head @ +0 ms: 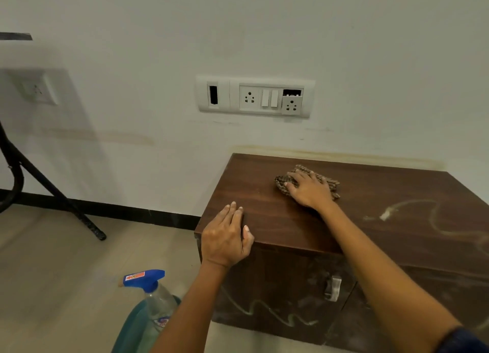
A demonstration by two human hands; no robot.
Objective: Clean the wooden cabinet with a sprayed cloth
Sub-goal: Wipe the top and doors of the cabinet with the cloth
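Note:
A low dark wooden cabinet [370, 215] stands against the white wall. Its top carries pale dusty smears at the right, and wavy dust lines mark its front. A brown patterned cloth [284, 180] lies on the far left part of the top. My right hand [309, 187] presses flat on the cloth, fingers spread. My left hand [227, 238] rests palm down on the cabinet's front left corner, holding nothing. A spray bottle [150, 299] with a blue trigger head and blue-green liquid stands on the floor to the left of the cabinet, under my left forearm.
A switch and socket plate [254, 97] sits on the wall above the cabinet. A black metal stand leg [53, 191] slants to the tiled floor at the left. A metal handle [333, 287] sticks out of the cabinet's front.

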